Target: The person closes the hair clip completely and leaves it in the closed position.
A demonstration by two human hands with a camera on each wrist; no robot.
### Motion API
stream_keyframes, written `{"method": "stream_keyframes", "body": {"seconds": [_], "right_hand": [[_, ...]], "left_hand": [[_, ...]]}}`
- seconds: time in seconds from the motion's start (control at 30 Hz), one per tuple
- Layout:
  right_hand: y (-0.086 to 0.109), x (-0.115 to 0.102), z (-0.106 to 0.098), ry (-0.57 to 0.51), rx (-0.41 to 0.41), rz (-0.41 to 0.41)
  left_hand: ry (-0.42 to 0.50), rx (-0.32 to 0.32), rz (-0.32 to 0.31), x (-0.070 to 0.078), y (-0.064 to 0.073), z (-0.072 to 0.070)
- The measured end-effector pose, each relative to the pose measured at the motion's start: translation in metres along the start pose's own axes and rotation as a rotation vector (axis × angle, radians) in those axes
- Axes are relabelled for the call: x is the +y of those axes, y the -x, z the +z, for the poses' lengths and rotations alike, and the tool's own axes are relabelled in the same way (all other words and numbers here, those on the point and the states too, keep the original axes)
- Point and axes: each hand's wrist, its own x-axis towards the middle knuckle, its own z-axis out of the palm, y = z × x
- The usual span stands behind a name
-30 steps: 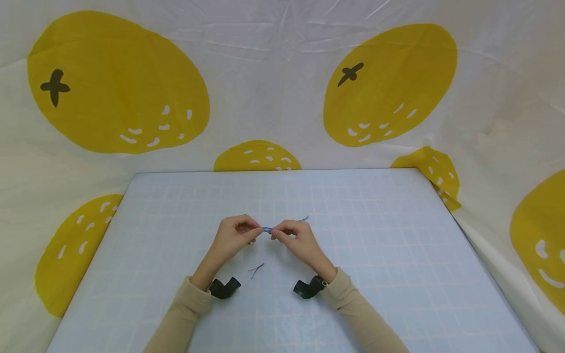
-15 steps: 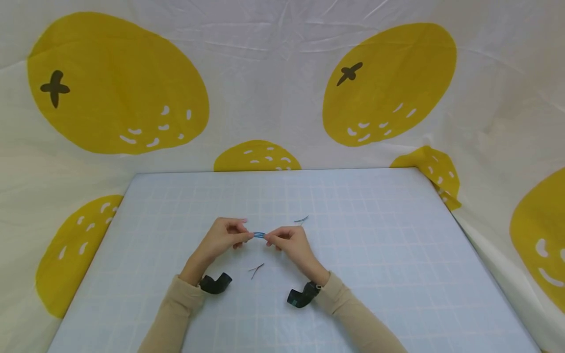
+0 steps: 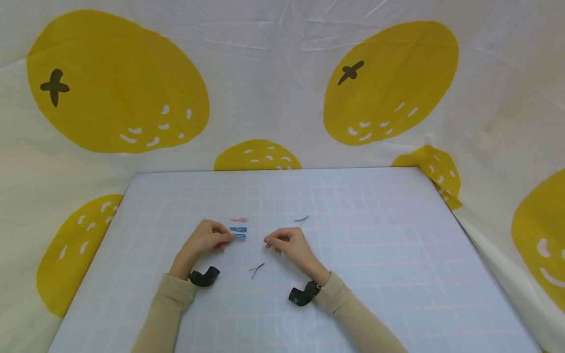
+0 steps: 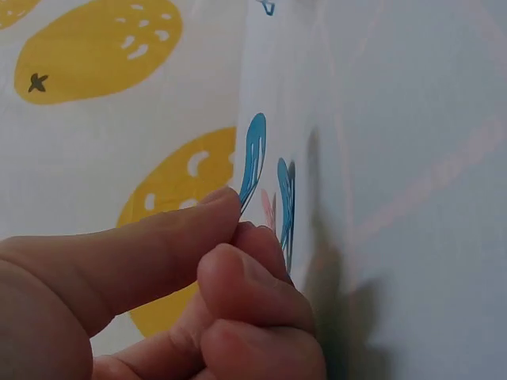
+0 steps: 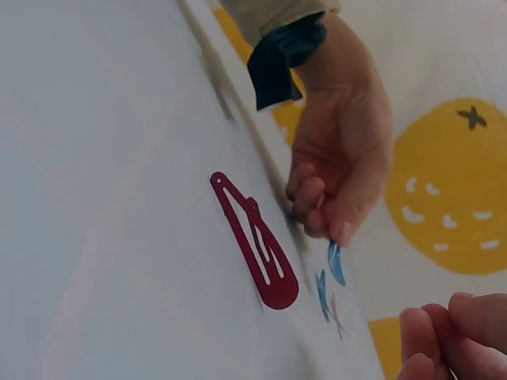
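Note:
In the head view my left hand pinches a blue snap hair clip between thumb and index finger. The left wrist view shows this blue clip tilted up from the fingertips. Beyond it lie another blue snap clip and a pink snap clip, roughly parallel in a column. To the right, my right hand hovers low over the table with loosely curled fingers and nothing visible in them. A dark red snap clip, opened apart, lies between the hands towards the front.
A blue-green clip, also sprung apart, lies beyond the right hand. The table has a pale grid cover. White cloth with yellow fruit prints hangs behind it. Black devices are strapped to both wrists.
The right hand has let go of the blue hair clip. My left hand has carried it leftwards, beside the other blue clip; that clip and the pink one have come into sight.

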Motion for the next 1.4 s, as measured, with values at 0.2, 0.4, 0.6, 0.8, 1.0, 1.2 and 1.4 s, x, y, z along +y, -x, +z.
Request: {"method": "stream_keyframes", "body": {"seconds": [0.2,0.4,0.6,0.8,1.0,1.2,1.4], "right_hand": [[-0.004,0.019,-0.002,0.027,-0.009,-0.018],[0.001,0.001,-0.005,0.040,-0.046,-0.013],[0.006,-0.013,-0.008,0.049,-0.082,-0.040],[0.001,0.003,-0.008,0.092,-0.114,-0.034],[-0.004,0.022,-0.007,0.117,-0.105,-0.050],[-0.004,0.025,-0.008,0.115,-0.096,-0.075],[-0.004,0.025,-0.008,0.127,-0.092,-0.073]], "left_hand": [[-0.034,0.026,-0.066,0.000,0.001,-0.001],[-0.131,0.056,-0.054,-0.002,0.000,0.007],[-0.191,0.071,-0.033,-0.002,-0.001,0.009],[-0.218,0.076,-0.048,0.000,0.001,0.010],[-0.243,0.099,-0.046,0.002,0.002,0.012],[-0.271,0.114,-0.031,0.002,0.002,0.016],[-0.315,0.121,-0.032,0.007,0.004,0.020]]}}
